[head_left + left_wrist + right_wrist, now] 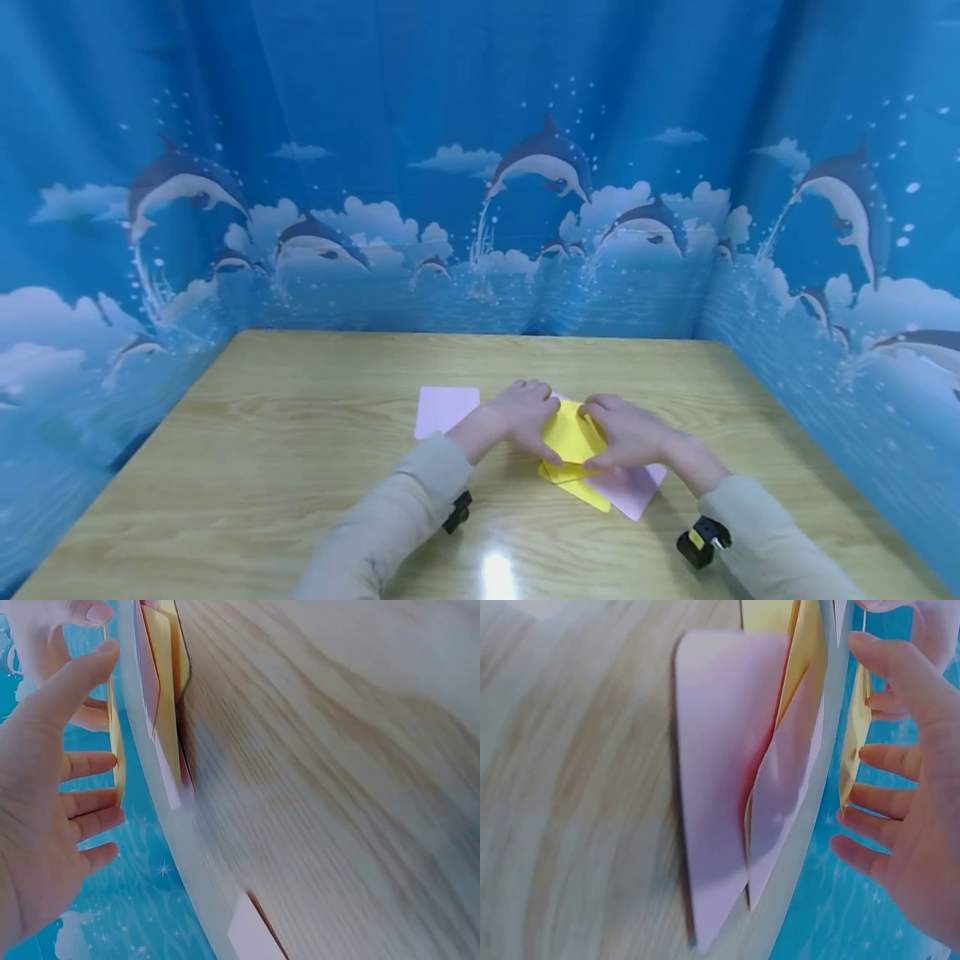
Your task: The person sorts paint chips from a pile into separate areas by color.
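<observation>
Both hands hold a thin yellow card point(572, 432) above a loose pile. My left hand point(523, 418) grips its left side, thumb at the near edge and fingers along the far part. On the right side, my right hand point(632, 430) pinches it the same way. Seen edge-on in the left wrist view, the yellow card point(118, 742) stands away from the tabletop. Beneath it lie another yellow card point(588, 493) and a pink card point(633, 493), overlapping at angles. The right wrist view shows pink cards point(724, 765) with rounded corners; some in the pile are tilted up.
A single pink card point(446, 412) lies flat on the wooden table point(285, 417), left of the left hand. Blue curtains point(450, 100) printed with dolphins stand behind the table and along both sides. Black wrist cameras point(701, 542) hang below the sleeves.
</observation>
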{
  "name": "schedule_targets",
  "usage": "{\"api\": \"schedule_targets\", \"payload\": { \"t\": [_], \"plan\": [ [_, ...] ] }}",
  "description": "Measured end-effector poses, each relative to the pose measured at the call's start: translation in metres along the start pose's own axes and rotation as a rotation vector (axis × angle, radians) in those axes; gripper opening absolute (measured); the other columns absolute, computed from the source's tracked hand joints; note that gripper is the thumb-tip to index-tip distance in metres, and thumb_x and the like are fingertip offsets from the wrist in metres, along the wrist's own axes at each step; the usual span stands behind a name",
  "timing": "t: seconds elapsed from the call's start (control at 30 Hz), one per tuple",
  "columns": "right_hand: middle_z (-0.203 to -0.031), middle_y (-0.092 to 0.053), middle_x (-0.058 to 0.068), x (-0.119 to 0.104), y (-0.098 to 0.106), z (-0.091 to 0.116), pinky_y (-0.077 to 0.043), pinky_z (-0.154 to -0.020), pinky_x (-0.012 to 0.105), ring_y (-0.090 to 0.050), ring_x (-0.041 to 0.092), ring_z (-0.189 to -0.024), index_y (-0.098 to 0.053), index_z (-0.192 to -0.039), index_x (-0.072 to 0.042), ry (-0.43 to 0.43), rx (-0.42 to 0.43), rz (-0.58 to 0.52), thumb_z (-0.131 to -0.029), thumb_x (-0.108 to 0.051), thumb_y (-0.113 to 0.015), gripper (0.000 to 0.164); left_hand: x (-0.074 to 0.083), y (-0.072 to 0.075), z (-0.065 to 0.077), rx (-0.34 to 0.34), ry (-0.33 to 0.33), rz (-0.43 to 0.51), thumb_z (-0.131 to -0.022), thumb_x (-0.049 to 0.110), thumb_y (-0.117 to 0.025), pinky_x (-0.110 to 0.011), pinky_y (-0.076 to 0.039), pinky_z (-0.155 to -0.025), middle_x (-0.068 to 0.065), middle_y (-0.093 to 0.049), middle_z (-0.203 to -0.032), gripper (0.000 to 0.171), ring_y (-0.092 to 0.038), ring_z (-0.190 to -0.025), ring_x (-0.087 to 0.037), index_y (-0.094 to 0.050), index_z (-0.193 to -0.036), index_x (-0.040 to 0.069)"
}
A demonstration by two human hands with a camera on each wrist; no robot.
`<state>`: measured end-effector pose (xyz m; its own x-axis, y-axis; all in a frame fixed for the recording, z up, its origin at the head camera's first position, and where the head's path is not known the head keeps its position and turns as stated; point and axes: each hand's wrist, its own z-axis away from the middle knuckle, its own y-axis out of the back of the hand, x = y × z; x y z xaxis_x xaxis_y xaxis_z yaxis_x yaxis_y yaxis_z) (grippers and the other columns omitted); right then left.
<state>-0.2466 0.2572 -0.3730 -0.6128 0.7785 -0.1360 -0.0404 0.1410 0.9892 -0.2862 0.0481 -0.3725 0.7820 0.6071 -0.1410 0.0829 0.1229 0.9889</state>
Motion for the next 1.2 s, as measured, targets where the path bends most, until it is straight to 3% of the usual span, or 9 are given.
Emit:
{"api": "schedule_targets", "payload": {
  "t": [0.37, 0.57, 0.83, 1.07, 1.2],
  "plan": [
    [-0.123, -0.053, 0.016, -0.027, -0.004, -0.021, -0.045, -0.09, 0.044, -0.051, 0.03, -0.109, -0.053, -0.121, 0.002, 0.023, -0.013, 0.016, -0.072, -0.049, -0.071, 0.073, -0.019, -0.002, 0.034, 0.036, 0.0, -0.019, -0.069, 0.073, -0.06, -0.03, -0.041, -0.088, -0.001, -0.052, -0.108, 0.076, -0.047, -0.098, -0.015, -0.057, -0.115, 0.012],
    [-0.116, -0.054, 0.013, -0.044, -0.008, -0.031, -0.046, -0.086, 0.04, -0.053, 0.027, -0.103, -0.055, -0.116, 0.002, 0.088, 0.023, 0.073, -0.07, -0.05, -0.073, 0.071, -0.028, -0.002, 0.057, 0.049, -0.018, -0.017, -0.07, 0.073, -0.059, -0.032, -0.042, -0.088, -0.004, -0.053, -0.111, 0.077, -0.048, -0.099, -0.017, -0.057, -0.114, 0.01],
    [-0.122, -0.052, 0.022, -0.072, -0.009, -0.037, -0.045, -0.091, 0.044, -0.051, 0.033, -0.11, -0.056, -0.116, 0.002, 0.115, -0.006, 0.086, -0.071, -0.053, -0.071, 0.072, -0.032, -0.007, 0.09, 0.064, -0.005, 0.038, -0.069, 0.07, -0.062, -0.03, -0.042, -0.084, -0.004, -0.053, -0.105, 0.072, -0.047, -0.094, -0.017, -0.059, -0.108, 0.01],
    [-0.12, -0.052, 0.022, -0.096, -0.015, -0.047, -0.044, -0.092, 0.042, -0.051, 0.033, -0.11, -0.056, -0.115, 0.002, 0.162, 0.008, 0.117, -0.072, -0.054, -0.07, 0.071, -0.037, -0.011, 0.118, 0.056, 0.022, 0.075, -0.068, 0.07, -0.064, -0.03, -0.04, -0.086, -0.002, -0.051, -0.104, 0.069, -0.046, -0.093, -0.016, -0.058, -0.104, 0.011],
    [-0.122, -0.051, 0.021, -0.108, -0.02, -0.051, -0.044, -0.093, 0.041, -0.05, 0.032, -0.111, -0.056, -0.116, 0.001, 0.146, -0.019, 0.111, -0.072, -0.056, -0.068, 0.072, -0.04, -0.013, 0.132, 0.059, 0.021, 0.08, -0.066, 0.069, -0.066, -0.03, -0.04, -0.083, -0.001, -0.049, -0.1, 0.069, -0.043, -0.089, -0.016, -0.057, -0.104, 0.011]
  ]
}}
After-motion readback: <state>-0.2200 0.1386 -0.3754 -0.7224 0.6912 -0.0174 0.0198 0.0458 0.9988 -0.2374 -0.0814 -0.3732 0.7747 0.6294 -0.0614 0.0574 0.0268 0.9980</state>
